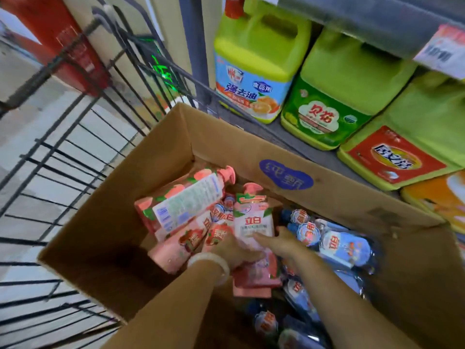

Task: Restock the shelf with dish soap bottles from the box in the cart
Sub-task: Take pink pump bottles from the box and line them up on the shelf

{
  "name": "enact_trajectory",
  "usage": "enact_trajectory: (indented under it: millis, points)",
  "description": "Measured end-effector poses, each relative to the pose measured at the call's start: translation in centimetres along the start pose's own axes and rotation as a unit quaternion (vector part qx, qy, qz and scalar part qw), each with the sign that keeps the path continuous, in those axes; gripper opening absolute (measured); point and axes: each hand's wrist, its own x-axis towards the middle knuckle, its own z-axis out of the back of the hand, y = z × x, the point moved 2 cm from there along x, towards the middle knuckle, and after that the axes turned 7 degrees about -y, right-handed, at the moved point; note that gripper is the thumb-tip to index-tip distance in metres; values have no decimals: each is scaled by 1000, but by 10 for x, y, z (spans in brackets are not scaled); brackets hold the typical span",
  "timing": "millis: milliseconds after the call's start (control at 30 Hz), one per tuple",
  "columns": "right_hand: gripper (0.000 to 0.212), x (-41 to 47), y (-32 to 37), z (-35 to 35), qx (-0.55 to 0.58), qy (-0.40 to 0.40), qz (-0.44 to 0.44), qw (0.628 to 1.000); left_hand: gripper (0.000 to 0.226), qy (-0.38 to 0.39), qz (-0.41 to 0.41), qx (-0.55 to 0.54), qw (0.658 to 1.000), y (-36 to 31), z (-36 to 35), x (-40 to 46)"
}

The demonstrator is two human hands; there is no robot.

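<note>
- Both forearms reach down into an open cardboard box (251, 157) that sits in a wire cart (63, 152).
- The left hand (236, 250), with a pale bangle (211, 263) on its wrist, curls around the lower part of a pink bottle (253, 222) with a pump top.
- The right hand (281, 241) lies on the same pink bottle from the right, fingers stretched across its label and thumb raised; it is blurred, so a firm grip cannot be told.
- More pink bottles (186, 200) lie heaped in the middle of the box, touching each other, one with its back label up.
- Blue bottles (337, 245) lie along the right side of the box, just beside the right hand.
- Beyond the box, on the shelf (312, 149), stand large green jugs (261, 59) in a row, with an orange one (437, 197) at the right edge.
- A price tag (442, 51) hangs from the shelf above.
</note>
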Motion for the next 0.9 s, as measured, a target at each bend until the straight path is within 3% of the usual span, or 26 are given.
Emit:
enact_trajectory:
  millis: [33,100,133,200,300,400,567,633,767,900]
  points:
    - [123,2,-1,2,25,10,-10,1000,27,8,9,-15,1000,2,-2,6]
    - [91,-24,20,9,62,31,-36,997,19,36,27,-24,999,-3,-2,7]
    - [70,-30,24,11,70,45,-44,996,20,46,31,-7,998,-4,0,9]
    - [50,-33,24,12,90,54,-53,993,29,56,36,44,997,-7,4,8]
    - [61,-44,20,6,110,62,-57,990,35,55,34,74,995,-3,10,-3]
    - [57,-68,19,2,137,73,-47,987,34,61,12,73,995,-1,19,-25]
    - [57,-114,34,14,231,93,-6,968,48,55,-27,-21,998,-6,41,-64]
    - [59,-136,42,25,252,89,27,963,45,57,-59,-26,996,-15,47,-82]
    - [37,-194,60,57,286,48,116,950,41,54,-166,21,984,-49,54,-124]
    - [54,-249,64,95,320,-26,176,930,36,49,-262,35,963,-90,45,-180]
